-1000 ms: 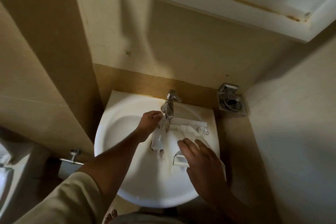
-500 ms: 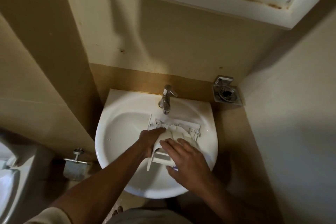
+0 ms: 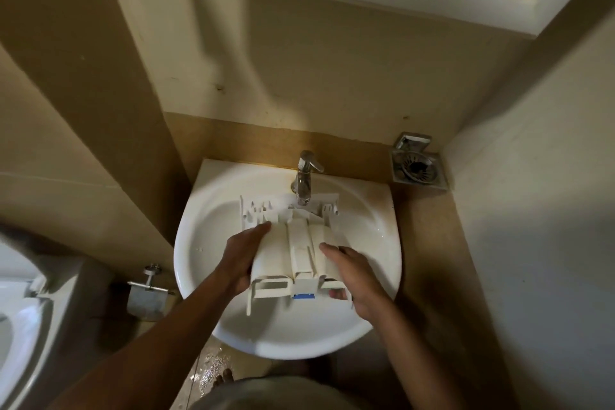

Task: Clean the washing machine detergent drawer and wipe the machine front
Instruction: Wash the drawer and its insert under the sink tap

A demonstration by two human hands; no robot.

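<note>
1. Head view: the white plastic detergent drawer [image 3: 299,253] is held over the round white ceramic basin [image 3: 206,233], just in front of the chrome tap [image 3: 304,176]. Its long axis runs from the tap toward the person.
2. The left hand [image 3: 241,256] grips the drawer's left edge and the right hand [image 3: 359,273] its right edge, fingers [image 3: 329,249] clasping plastic. Both hands are equally near the tap.
3. The drawer seems underside up, so what its compartments hold is hidden.

Matt white plastic detergent drawer [image 3: 299,253], glossy ceramic basin [image 3: 213,243], shiny metal tap [image 3: 304,176].
</note>
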